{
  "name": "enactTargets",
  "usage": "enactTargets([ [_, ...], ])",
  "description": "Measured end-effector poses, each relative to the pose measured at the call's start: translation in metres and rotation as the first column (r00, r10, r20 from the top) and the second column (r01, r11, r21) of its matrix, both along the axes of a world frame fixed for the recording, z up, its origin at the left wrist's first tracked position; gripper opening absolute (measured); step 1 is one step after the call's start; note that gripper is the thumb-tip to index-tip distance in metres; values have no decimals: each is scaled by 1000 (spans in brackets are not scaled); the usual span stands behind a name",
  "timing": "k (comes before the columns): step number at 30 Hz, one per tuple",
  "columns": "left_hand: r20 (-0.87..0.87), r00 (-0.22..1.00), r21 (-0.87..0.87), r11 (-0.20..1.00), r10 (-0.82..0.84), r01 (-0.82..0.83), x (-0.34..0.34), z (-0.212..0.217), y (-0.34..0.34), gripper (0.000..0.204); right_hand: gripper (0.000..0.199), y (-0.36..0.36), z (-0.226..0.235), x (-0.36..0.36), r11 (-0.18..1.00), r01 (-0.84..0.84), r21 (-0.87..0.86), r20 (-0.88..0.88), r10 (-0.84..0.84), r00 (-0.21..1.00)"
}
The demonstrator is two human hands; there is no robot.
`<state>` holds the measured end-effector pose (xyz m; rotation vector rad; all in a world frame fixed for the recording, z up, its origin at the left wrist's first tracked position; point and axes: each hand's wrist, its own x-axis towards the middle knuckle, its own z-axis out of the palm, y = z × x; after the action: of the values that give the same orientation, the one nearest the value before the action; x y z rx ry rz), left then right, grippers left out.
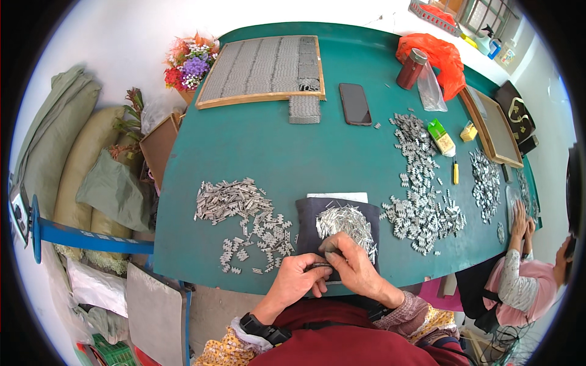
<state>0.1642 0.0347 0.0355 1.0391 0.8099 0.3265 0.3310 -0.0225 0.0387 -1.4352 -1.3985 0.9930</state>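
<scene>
At the near edge of the green table, my left hand (pixel 297 276) is closed around a small dark metal piece (pixel 317 266), mostly hidden by the fingers. My right hand (pixel 357 271) meets it there, thumb and fingers pinched together at the end of that piece; whatever else they pinch is too small to make out. Just beyond the fingers, a pile of thin silvery pins (pixel 347 224) lies on a dark cloth (pixel 307 215). Grey metal link pieces (pixel 235 200) are heaped to the left, and a larger spread of toothed links (pixel 421 213) lies to the right.
A wood-framed tray (pixel 259 99) of linked metal strips lies at the far left, with a phone (pixel 355 104) beside it. Farther right are a red flask (pixel 411 69), an orange bag (pixel 448 55) and a yellow-handled tool (pixel 455 173). A co-worker (pixel 528 274) sits at the right.
</scene>
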Motion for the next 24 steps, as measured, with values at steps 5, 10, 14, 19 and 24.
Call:
enactTargets([
  [5, 12, 1000, 24, 1000, -3, 3, 4, 2, -2, 10, 8, -3, -6, -6, 996, 20, 89, -52, -16, 999],
  [10, 6, 1000, 29, 1000, -8, 8, 5, 2, -3, 10, 7, -8, -9, -13, 999, 54, 6, -177, -52, 983],
  [14, -14, 1000, 30, 999, -16, 17, 6, 1, -3, 11, 6, -9, -14, -16, 997, 72, -10, -176, -73, 982],
  [19, -20, 999, 22, 999, -31, 31, 7, -2, -2, 13, 5, -9, -12, -16, 996, 84, -32, -180, -89, 980],
  [24, -23, 999, 19, 999, -38, 38, 6, -7, -3, 14, 6, -9, -11, -18, 994, 101, -39, -199, -106, 974],
])
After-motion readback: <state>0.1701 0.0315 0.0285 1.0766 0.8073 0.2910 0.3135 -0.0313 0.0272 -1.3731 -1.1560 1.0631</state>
